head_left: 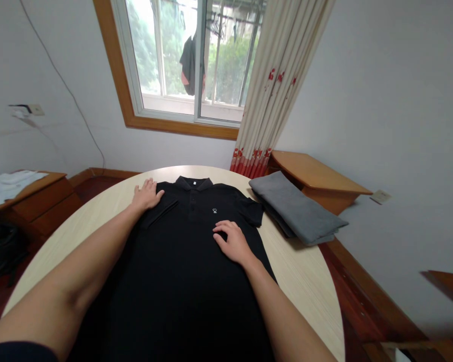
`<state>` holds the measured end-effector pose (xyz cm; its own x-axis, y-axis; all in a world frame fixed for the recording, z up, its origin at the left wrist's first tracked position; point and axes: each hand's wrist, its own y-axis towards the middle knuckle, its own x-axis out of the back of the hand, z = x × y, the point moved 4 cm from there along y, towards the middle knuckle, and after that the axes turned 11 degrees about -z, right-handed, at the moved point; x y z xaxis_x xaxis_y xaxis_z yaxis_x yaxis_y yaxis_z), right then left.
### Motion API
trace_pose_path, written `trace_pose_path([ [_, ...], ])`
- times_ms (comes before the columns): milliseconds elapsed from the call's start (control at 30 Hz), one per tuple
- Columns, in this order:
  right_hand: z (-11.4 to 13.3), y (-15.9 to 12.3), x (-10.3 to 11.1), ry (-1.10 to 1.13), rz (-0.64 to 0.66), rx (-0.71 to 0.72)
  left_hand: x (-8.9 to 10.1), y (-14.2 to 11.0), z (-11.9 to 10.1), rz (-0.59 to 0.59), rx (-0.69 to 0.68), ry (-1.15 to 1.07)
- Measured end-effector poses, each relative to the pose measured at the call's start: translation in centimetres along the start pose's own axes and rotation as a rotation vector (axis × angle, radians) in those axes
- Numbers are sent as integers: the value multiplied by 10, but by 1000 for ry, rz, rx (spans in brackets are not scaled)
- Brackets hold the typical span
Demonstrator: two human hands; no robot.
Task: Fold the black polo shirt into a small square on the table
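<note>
A black polo shirt point(189, 251) lies spread front up on the round table, its collar toward the window and a small white logo on the chest. Its left-side sleeve is folded inward over the body, while the right-side sleeve points outward. My left hand point(148, 194) rests with fingers spread at the shirt's left shoulder edge, partly on the cloth. On the right of the chest, below the logo, my right hand point(232, 241) lies over the fabric, fingers loosely bent and apart. Neither hand grips anything that I can see.
Folded grey cloth point(298, 206) lies at the right rim of the pale round table point(302, 281). Behind it stands a wooden cabinet point(317, 173), near a curtain point(279, 85) and window. Another wooden cabinet point(41, 206) with papers stands left, beside a black bag point(2, 246).
</note>
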<state>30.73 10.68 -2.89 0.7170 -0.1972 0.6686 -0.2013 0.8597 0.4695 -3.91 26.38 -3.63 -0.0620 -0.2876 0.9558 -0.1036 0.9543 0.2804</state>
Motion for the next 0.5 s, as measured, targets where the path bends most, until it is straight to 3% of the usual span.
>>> trace_pose_path([
  [133,-1,0,0,4,-4,-1,2,-2,-5,81,27,-16],
  [267,-1,0,-1,10,-8,-6,8,-6,-13,0,42,-12],
  [400,-1,1,-1,0,-7,-1,14,-17,-25,74,36,-33],
  [500,-1,1,-1,0,-6,4,35,-30,-44,-61,23,-49],
])
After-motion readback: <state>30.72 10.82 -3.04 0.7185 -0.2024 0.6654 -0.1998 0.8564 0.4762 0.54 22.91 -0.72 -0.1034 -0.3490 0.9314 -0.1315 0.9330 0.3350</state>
